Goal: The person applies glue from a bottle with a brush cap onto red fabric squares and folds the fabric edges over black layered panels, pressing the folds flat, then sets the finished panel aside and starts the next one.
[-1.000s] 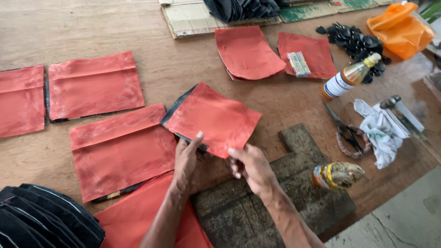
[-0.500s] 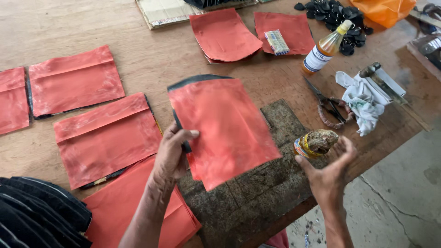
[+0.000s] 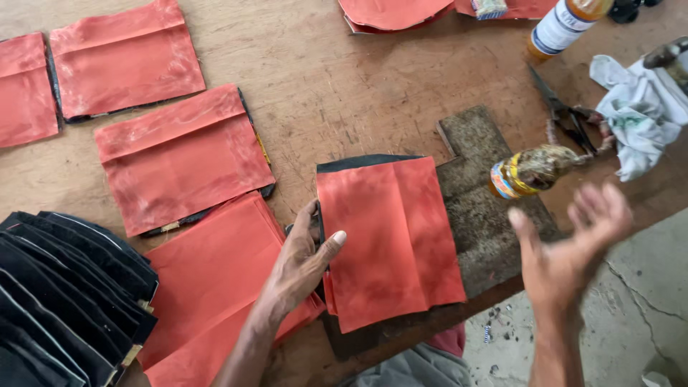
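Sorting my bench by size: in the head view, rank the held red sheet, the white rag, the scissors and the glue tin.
1. Red sheet
2. White rag
3. Scissors and glue tin: too alike to rank.

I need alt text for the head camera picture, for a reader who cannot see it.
A person's left hand grips the left edge of a red sheet lying over a dark worn pad on a wooden table, while the right hand is open and blurred beside a grimy tin. More red sheets, stacked black pieces, scissors, a bottle and a white rag surround them.
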The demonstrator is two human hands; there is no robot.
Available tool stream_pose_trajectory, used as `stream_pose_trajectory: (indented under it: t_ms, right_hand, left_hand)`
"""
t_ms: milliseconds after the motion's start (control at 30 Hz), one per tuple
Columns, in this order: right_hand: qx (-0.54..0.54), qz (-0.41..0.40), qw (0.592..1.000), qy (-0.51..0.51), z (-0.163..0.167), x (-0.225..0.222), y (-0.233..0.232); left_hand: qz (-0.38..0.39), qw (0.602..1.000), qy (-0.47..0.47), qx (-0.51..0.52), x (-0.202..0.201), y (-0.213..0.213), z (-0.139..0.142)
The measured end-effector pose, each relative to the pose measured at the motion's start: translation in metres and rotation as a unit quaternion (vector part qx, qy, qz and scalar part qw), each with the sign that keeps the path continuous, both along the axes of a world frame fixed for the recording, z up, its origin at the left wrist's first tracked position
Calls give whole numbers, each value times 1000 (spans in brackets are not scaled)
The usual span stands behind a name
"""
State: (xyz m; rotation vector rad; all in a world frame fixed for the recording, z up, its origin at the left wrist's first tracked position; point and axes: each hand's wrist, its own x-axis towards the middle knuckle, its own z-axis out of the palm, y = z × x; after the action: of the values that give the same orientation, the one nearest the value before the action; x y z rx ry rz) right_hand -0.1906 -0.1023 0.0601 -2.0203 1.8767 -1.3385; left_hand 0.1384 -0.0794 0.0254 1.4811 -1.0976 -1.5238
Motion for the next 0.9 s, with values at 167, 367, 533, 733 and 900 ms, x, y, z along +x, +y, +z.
stream_pose_trajectory:
  t_ms: [167, 367, 533, 733, 900]
  right_hand:
    - [109, 261, 958, -46, 4, 72, 83]
    - [98, 371, 919, 94, -1, 125, 89]
    - [73, 339, 938, -2, 15, 108, 86]
    - [366, 261, 826, -340, 38, 75, 60]
    - [262, 300, 749, -530, 59, 51, 33]
  left_hand:
    - [16, 997, 32, 70, 2, 7, -6]
    - [10, 999, -32, 33, 4, 15, -4]
    - [8, 995, 60, -79, -1, 10, -1]
    - [-17, 975, -101, -195, -6, 17, 16]
    - [-55, 955, -282, -78, -4, 7, 37]
